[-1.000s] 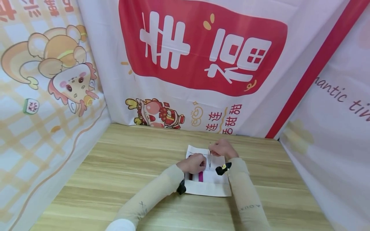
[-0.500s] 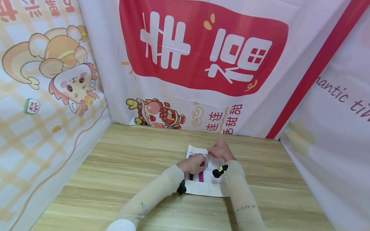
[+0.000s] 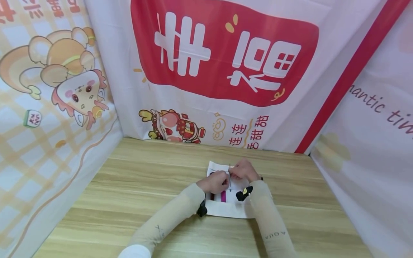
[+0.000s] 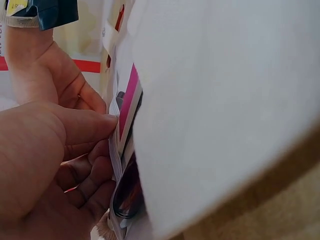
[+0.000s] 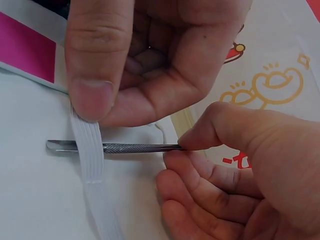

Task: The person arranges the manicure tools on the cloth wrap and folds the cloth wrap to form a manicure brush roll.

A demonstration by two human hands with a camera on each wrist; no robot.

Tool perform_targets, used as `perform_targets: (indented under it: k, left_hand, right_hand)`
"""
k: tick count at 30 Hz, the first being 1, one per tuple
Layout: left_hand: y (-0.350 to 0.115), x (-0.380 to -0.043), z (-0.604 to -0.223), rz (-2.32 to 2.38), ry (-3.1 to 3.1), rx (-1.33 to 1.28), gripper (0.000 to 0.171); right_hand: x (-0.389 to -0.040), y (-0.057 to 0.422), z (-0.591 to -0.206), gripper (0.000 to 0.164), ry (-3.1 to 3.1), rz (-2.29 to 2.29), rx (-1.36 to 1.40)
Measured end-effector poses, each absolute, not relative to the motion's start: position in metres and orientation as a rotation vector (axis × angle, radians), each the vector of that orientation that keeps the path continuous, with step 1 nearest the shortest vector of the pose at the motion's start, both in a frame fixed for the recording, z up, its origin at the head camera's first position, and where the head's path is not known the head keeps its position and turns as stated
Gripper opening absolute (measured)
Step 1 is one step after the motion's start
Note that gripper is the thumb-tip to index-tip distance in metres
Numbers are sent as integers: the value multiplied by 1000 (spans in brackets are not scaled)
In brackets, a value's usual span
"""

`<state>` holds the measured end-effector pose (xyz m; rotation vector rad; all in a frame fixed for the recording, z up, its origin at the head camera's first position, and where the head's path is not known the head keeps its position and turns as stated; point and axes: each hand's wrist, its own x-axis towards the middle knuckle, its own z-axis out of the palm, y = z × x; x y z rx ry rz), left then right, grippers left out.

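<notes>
A white fabric case [image 3: 230, 210] lies unfolded on the table, with a white elastic band [image 5: 91, 160] across it. My left hand [image 3: 215, 182] pinches the band between thumb and finger and lifts it, as the right wrist view shows. From the right, my right hand [image 3: 242, 170] holds the end of a slim metal cuticle pusher [image 5: 132, 148] with a knurled handle. The pusher passes under the band, its flat tip showing on the far side. Beside my left hand, a magenta-and-white flat item [image 5: 30, 47] and a dark glossy object [image 4: 129, 192] sit in the case.
The wood-grain table [image 3: 145, 172] reaches back to a white cloth wall [image 3: 284, 122] with red print. Patterned cloth walls also stand at left and right. A dark band device [image 3: 244, 193] is worn on the right wrist.
My right hand has moved left with the cuticle pusher, bringing it close against my left hand at the band. The left hand has stayed nearly in place.
</notes>
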<state>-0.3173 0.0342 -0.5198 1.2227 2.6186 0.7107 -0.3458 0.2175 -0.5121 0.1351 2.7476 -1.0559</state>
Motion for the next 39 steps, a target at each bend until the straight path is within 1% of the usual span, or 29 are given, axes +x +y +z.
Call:
perform_targets:
  k: [7,16,23,31,35,39]
  left_hand:
    - [33,-317,-520,740,2621,1261,26]
    - [33,-317,-515,786,2623,1308,27]
    - [35,-317,-515,784,2604,1253,24]
    - [37,-319,-517,770,2590,1211,23]
    - [36,-320,-518,734,2576,1161,19]
    - [36,-325,-517,736,2572,1140,12]
  right_hand:
    - [-339,215,-511,23,2716,-1093,134]
    - [-332,215,-504,22,2655,-1049,254]
    - [-325,216,-504,16,2586,-1079,274]
    - [-323,220,-504,14,2579,-1050,276]
    - [-321,228,-495,14,2576,-1059,275]
    - [-319,249,-474,19,2622,-1032,235]
